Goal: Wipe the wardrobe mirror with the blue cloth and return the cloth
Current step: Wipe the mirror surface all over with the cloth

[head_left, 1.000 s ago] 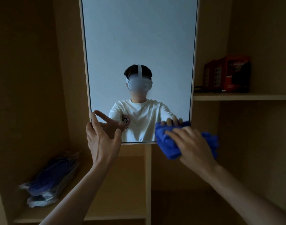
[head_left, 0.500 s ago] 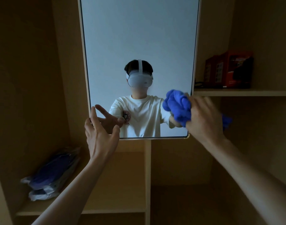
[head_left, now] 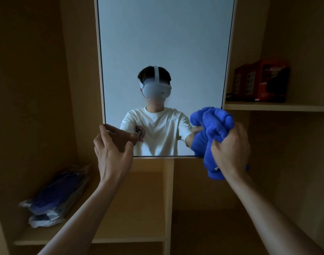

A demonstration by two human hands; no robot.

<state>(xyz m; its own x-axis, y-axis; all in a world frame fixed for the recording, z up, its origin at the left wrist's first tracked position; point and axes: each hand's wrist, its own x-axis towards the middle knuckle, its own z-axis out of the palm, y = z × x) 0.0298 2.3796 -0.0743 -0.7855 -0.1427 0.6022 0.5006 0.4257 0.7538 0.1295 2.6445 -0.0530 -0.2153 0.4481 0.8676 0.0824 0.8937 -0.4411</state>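
The wardrobe mirror [head_left: 165,43] hangs upright between wooden compartments and reflects a person in a white shirt. My right hand [head_left: 231,150] grips the bunched blue cloth [head_left: 212,126] at the mirror's lower right corner, the cloth bulging above my fingers and hanging below them. My left hand [head_left: 111,151] is at the mirror's lower left corner, its fingers straight along the edge and the thumb spread in front of the glass.
A plastic-wrapped dark blue bundle [head_left: 54,197] lies on the lower left shelf [head_left: 120,238]. A red box [head_left: 258,80] stands on the right shelf [head_left: 277,106]. A vertical wooden divider [head_left: 169,199] runs below the mirror.
My right hand swept the cloth up from the mirror's bottom right edge and has now come back down a little, the cloth more bunched. My left hand stayed at the lower left corner.
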